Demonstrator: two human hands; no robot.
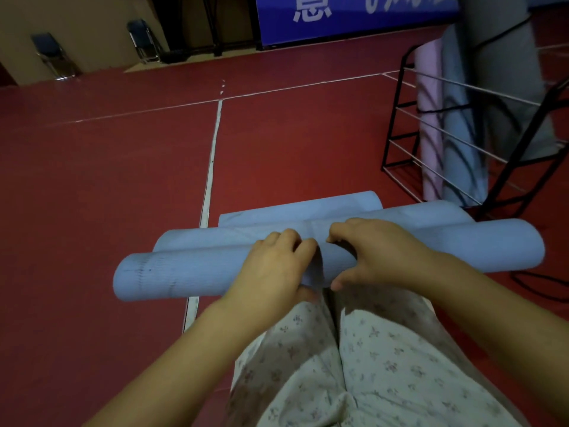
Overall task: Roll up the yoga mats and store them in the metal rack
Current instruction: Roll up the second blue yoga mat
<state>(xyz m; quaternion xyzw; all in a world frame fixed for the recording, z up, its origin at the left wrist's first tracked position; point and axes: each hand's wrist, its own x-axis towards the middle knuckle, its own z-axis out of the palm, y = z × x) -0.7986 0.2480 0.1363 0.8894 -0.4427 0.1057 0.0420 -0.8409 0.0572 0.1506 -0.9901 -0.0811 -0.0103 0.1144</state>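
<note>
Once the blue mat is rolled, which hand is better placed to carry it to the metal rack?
Probably the right hand. The metal rack stands ahead on the right, on that hand's side. Both hands grip the middle of the rolled blue mat, so the left hand would have to reach across.

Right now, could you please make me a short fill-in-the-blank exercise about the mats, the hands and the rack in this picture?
1. Both hands, the left hand and the right hand, grip the rolled ____ mat.
2. The floor is ____ with white lines.
3. The metal rack stands to the person's ____.
4. Beside a blue mat, the rack holds a ____ mat.

Missing words: blue; red; right; pink
</note>
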